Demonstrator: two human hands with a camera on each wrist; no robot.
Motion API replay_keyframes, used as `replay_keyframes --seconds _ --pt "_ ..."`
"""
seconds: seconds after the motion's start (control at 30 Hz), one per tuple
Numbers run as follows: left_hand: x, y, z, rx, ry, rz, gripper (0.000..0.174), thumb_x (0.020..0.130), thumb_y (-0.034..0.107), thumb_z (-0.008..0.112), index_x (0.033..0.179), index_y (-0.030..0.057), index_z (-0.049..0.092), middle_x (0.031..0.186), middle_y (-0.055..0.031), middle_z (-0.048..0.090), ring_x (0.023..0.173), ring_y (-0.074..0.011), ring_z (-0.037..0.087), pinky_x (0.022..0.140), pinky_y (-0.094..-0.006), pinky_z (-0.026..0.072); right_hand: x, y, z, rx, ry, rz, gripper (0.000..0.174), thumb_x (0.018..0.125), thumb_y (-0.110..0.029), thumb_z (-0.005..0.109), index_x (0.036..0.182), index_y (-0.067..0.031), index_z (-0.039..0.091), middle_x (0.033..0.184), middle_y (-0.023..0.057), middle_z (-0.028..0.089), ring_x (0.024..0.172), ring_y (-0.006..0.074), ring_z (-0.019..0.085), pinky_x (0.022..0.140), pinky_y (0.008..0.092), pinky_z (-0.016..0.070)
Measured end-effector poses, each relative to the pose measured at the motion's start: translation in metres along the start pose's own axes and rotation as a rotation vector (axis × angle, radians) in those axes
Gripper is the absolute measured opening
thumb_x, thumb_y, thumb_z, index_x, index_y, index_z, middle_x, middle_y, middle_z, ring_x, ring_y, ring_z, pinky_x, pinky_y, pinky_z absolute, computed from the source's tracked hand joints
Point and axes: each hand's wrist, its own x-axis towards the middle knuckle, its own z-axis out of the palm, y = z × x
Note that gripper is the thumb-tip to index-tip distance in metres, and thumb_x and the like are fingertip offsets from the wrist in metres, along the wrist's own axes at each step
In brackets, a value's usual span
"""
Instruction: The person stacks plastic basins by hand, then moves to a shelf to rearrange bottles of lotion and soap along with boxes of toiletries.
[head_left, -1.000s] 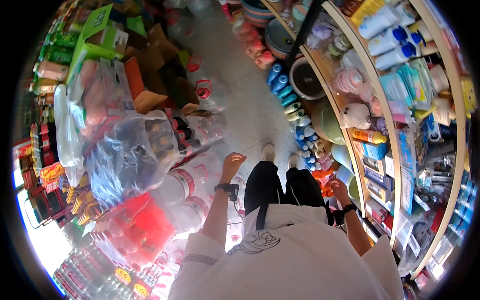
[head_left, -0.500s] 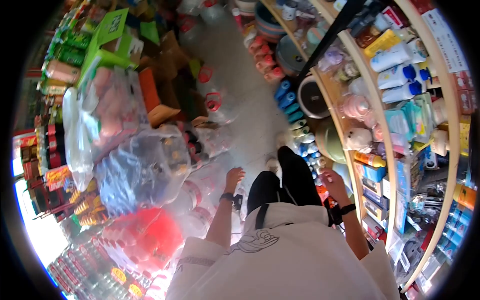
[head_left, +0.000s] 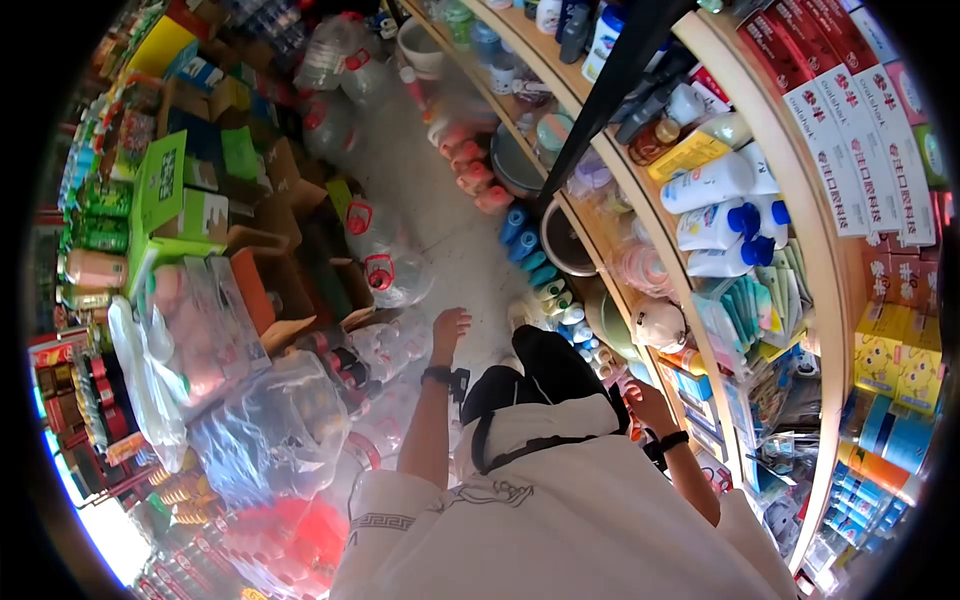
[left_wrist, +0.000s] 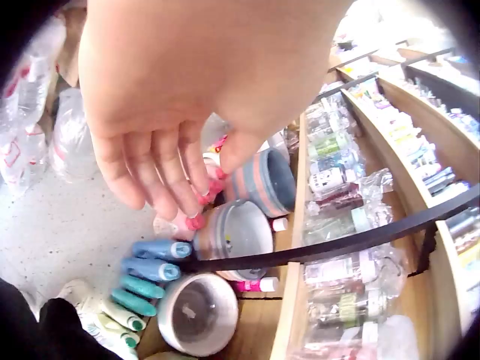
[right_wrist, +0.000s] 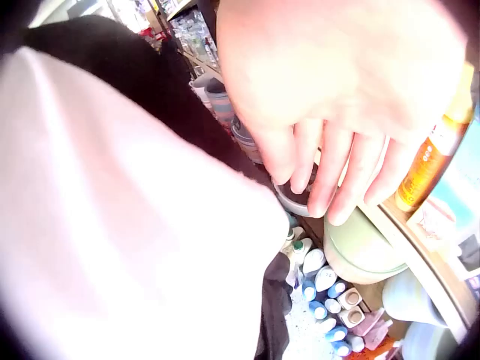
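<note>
My left hand (head_left: 450, 336) hangs in front of me over the aisle, holding nothing, its fingers loosely bent. In the left wrist view its palm overlaps several striped plastic buckets (left_wrist: 244, 232) and pink bottles behind it. Low by my right thigh is my right hand (head_left: 650, 404), also with nothing in it, beside the wooden shelf. The right wrist view shows its fingers (right_wrist: 330, 169) pointing down, relaxed, in front of a pale green bucket (right_wrist: 360, 244). An orange bottle (right_wrist: 424, 172) stands on the shelf near that hand.
Wooden shelving (head_left: 835, 330) runs along my right, loaded with lotion bottles (head_left: 708, 182) and red-and-white boxes (head_left: 830, 150). Blue bottles (head_left: 517, 230) line the floor at its foot. On my left are a green carton (head_left: 165, 215), open cardboard boxes and large clear jugs (head_left: 395, 280). A narrow floor aisle (head_left: 430, 215) runs between.
My view has moved along the aisle and turned toward the right shelf, bringing the red-and-white boxes into sight. My legs have stepped. Both hands swing slightly and remain without anything in them.
</note>
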Motion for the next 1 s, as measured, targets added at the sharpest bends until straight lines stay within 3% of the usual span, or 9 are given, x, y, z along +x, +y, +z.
replay_keyframes --seconds 0.2,0.3,0.4,0.53,0.6,0.73,0.83,0.9,1.0 --pt "0.035 0.099 0.052 0.034 -0.062 0.245 0.037 0.099 0.037 0.057 0.119 0.0092 0.069 0.104 -0.0050 0.076 0.084 -0.0144 0.071 0.073 -0.0274 0.0524 0.032 0.025 0.023 0.078 0.026 -0.094 0.023 0.094 -0.011 0.064 0.117 -0.0064 0.068 0.096 0.0099 0.076 0.088 0.0242 0.074 0.078 0.0342 0.0578" --pt "0.045 0.135 0.076 0.057 -0.165 0.266 0.038 0.100 0.037 0.055 0.122 0.0091 0.068 0.106 -0.0060 0.076 0.088 -0.0147 0.070 0.078 -0.0284 0.0533 0.038 0.034 0.033 0.225 0.079 -0.071 0.022 0.095 -0.011 0.063 0.117 -0.0077 0.068 0.096 0.0117 0.076 0.090 0.0262 0.074 0.077 0.0367 0.0573" --pt "0.038 0.166 0.108 0.133 -0.187 0.187 0.039 0.101 0.037 0.054 0.124 0.0090 0.068 0.110 -0.0069 0.075 0.094 -0.0155 0.070 0.084 -0.0299 0.0536 0.032 0.022 0.026 0.096 0.107 -0.038 0.022 0.096 -0.016 0.062 0.117 -0.0096 0.067 0.100 0.0135 0.076 0.094 0.0300 0.074 0.081 0.0400 0.0582" --pt "0.061 0.184 0.129 0.134 -0.202 0.130 0.036 0.100 0.035 0.056 0.120 0.0083 0.070 0.105 -0.0059 0.075 0.086 -0.0134 0.069 0.078 -0.0274 0.0523 0.023 0.007 0.036 0.199 0.197 0.082 0.024 0.096 -0.015 0.062 0.119 -0.0102 0.066 0.104 0.0138 0.076 0.097 0.0326 0.074 0.082 0.0414 0.0580" --pt "0.062 0.197 0.132 0.174 -0.309 0.196 0.039 0.102 0.038 0.052 0.123 0.0091 0.068 0.112 -0.0072 0.074 0.096 -0.0162 0.069 0.089 -0.0304 0.0530 0.013 -0.005 0.041 0.167 0.217 0.059 0.032 0.090 -0.015 0.070 0.121 -0.0072 0.065 0.103 0.0171 0.075 0.097 0.0351 0.073 0.083 0.0412 0.0575" --pt "0.087 0.219 0.135 0.251 -0.318 0.101 0.038 0.102 0.038 0.052 0.122 0.0094 0.069 0.111 -0.0060 0.074 0.095 -0.0151 0.069 0.087 -0.0301 0.0532 0.006 -0.030 0.055 0.126 0.329 -0.112 0.041 0.084 -0.014 0.076 0.122 -0.0045 0.065 0.103 0.0210 0.074 0.098 0.0385 0.072 0.084 0.0430 0.0567" --pt "0.131 0.236 0.110 0.413 -0.362 0.135 0.033 0.100 0.033 0.058 0.116 0.0081 0.070 0.100 -0.0049 0.074 0.083 -0.0136 0.069 0.073 -0.0297 0.0536 0.009 -0.057 0.052 0.256 0.290 -0.008 0.042 0.083 -0.014 0.076 0.123 -0.0046 0.065 0.104 0.0208 0.074 0.100 0.0385 0.071 0.087 0.0442 0.0561" --pt "0.137 0.253 0.102 0.404 -0.489 0.433 0.034 0.100 0.034 0.058 0.119 0.0074 0.069 0.101 -0.0045 0.073 0.083 -0.0131 0.067 0.071 -0.0290 0.0515 0.017 -0.070 0.051 0.202 0.297 0.058 0.036 0.087 -0.016 0.072 0.121 -0.0066 0.065 0.104 0.0186 0.074 0.101 0.0380 0.071 0.086 0.0448 0.0561" --pt "0.122 0.283 0.118 0.455 -0.398 0.388 0.038 0.100 0.039 0.057 0.124 0.0117 0.067 0.109 -0.0043 0.073 0.092 -0.0128 0.068 0.079 -0.0294 0.0514 0.027 -0.063 0.070 0.244 0.356 0.099 0.024 0.097 -0.022 0.059 0.117 -0.0102 0.066 0.104 0.0140 0.075 0.099 0.0365 0.072 0.083 0.0435 0.0564"
